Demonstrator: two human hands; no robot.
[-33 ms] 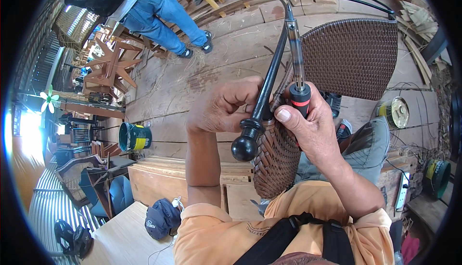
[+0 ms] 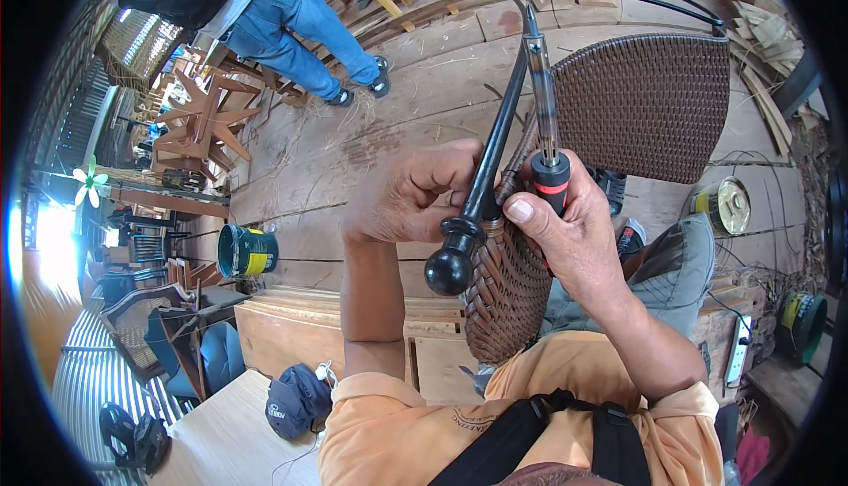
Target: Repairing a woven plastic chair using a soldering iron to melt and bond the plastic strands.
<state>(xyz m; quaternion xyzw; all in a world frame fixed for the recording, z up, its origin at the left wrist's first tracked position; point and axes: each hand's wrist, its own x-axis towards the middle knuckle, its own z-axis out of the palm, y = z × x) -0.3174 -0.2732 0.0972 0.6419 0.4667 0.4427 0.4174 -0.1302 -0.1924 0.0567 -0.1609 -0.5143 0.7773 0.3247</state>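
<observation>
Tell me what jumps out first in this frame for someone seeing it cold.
Dead centre, the right hand grips a red-and-black-handled metal tool pointing up, while the left hand holds the black metal chair leg with a ball foot. Between and below them is the dark brown woven wicker panel; the chair's wicker backrest fills the upper right. At upper left a person in blue jeans stands on the wooden plank floor.

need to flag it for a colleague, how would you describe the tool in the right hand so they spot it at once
Start at the dark woven chair filling the upper right. In front of its weave, the right hand grips a slim tool pointing upward. Its red-and-black handle and clear, metal-tipped shaft distinguish it from the plain black frame rod alongside.
</observation>
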